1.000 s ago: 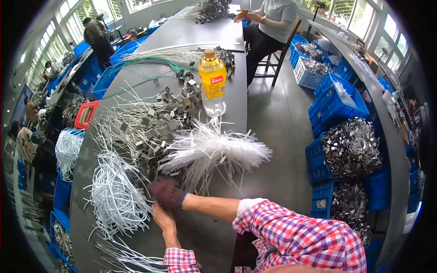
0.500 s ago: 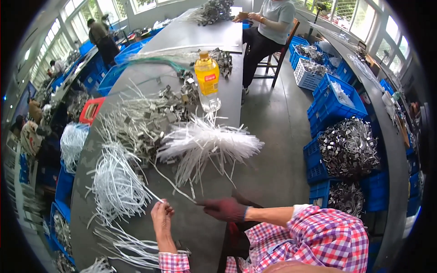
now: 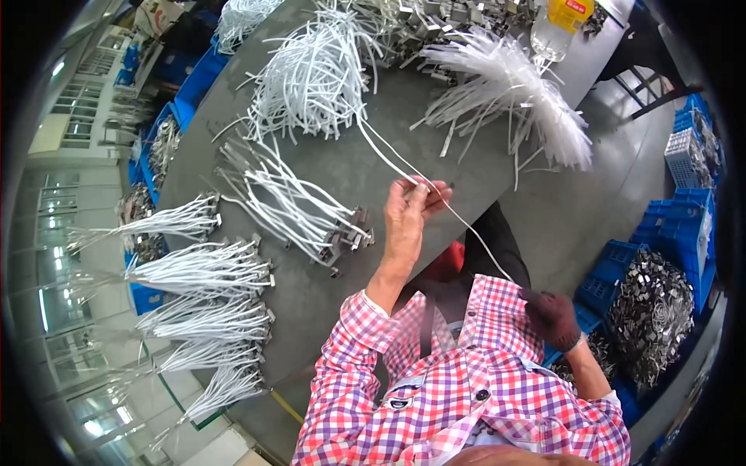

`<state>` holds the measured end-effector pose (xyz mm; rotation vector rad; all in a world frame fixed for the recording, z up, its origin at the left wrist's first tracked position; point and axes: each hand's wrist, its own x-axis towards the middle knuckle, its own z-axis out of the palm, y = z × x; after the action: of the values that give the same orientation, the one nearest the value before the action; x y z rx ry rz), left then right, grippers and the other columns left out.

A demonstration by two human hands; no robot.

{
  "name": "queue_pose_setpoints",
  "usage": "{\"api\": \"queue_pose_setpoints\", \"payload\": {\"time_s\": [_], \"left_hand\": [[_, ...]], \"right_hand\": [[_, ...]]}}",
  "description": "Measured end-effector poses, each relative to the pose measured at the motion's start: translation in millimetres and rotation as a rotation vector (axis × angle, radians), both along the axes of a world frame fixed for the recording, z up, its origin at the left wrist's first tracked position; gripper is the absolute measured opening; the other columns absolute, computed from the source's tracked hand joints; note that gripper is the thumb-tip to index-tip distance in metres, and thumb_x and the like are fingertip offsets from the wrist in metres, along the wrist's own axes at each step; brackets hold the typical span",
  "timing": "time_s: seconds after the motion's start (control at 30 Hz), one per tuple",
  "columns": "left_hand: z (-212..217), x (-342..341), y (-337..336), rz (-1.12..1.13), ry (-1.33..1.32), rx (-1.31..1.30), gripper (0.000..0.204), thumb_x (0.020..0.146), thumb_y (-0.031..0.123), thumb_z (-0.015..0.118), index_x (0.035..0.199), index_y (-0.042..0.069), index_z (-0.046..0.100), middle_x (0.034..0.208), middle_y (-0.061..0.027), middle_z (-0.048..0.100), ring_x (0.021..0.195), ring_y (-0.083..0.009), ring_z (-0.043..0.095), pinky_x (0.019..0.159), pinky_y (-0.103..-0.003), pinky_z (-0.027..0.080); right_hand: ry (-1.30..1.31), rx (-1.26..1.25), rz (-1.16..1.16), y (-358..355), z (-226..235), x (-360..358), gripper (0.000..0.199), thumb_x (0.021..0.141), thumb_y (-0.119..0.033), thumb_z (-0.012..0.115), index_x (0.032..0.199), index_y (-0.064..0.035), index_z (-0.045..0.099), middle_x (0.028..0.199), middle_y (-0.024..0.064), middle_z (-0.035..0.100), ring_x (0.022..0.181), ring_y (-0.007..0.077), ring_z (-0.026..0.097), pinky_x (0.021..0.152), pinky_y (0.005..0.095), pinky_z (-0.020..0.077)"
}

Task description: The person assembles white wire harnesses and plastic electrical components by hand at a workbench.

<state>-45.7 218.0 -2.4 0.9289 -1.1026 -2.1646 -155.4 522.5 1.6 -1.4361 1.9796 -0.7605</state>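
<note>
My bare left hand is closed in a pinch on a white cord that runs out of a large tangled heap of white cords. A small dark spot shows by its fingertips, too small to name. A second, thinner length of white cord passes my left hand and stretches down to my right hand, which wears a dark red glove. That hand is closed at the cord's end, in front of my checked shirt; its fingertips are partly hidden. Left of my left hand lies a loose bunch of white cords with metal clips.
Several sorted bundles of clipped white cords line the table's left edge. Farther off are a fan of clear plastic strips, a heap of metal clips and a bottle. Blue crates with metal parts stand at the right.
My view has tilted down and left. My right hand has drawn back toward my body and right, stretching the cord long. My left hand still pinches a cord from the heap.
</note>
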Motion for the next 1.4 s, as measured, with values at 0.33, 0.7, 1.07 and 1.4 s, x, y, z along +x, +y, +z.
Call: {"api": "queue_pose_setpoints", "payload": {"time_s": [0.33,0.7,1.07,1.4], "left_hand": [[76,52,-80,0.403,0.166,-0.342,0.018,0.094,0.014,0.053,0.107,0.004,0.046,0.096,-0.0172,0.062,0.084,-0.0251,0.064,0.077,-0.037,0.053],[67,70,-96,0.274,0.073,-0.278,0.016,0.089,0.015,0.061,0.099,0.005,0.053,0.091,-0.0149,0.065,0.084,-0.024,0.066,0.072,-0.034,0.056],[23,38,69,-0.545,-0.042,0.003,0.009,0.086,0.007,0.063,0.092,0.0,0.063,0.072,-0.0047,0.061,0.065,-0.0135,0.061,0.066,-0.025,0.05],[34,47,42,-0.348,-0.241,0.053,0.015,0.085,0.014,0.067,0.093,0.004,0.058,0.073,-0.005,0.06,0.065,-0.0126,0.06,0.061,-0.026,0.052]], "right_hand": [[0.249,-0.02,-0.004,30,-19,1,0.043,0.067,-0.008,0.064,0.108,-0.0171,0.057,0.065,0.0103,0.057,0.06,0.0335,0.055,0.05,0.0427,0.0427],[0.27,-0.021,-0.003,33,-16,5,0.04,0.066,-0.007,0.064,0.105,-0.0112,0.059,0.069,0.0106,0.059,0.061,0.0345,0.056,0.051,0.0435,0.0426],[-0.114,-0.13,-0.064,-56,6,24,0.025,0.079,-0.003,0.063,0.104,-0.0058,0.062,0.086,0.0167,0.065,0.078,0.0336,0.064,0.066,0.0371,0.051],[-0.09,-0.218,-0.112,-77,27,12,0.024,0.083,-0.018,0.062,0.106,-0.0126,0.062,0.077,0.013,0.063,0.069,0.0317,0.062,0.058,0.0392,0.0488]]}}
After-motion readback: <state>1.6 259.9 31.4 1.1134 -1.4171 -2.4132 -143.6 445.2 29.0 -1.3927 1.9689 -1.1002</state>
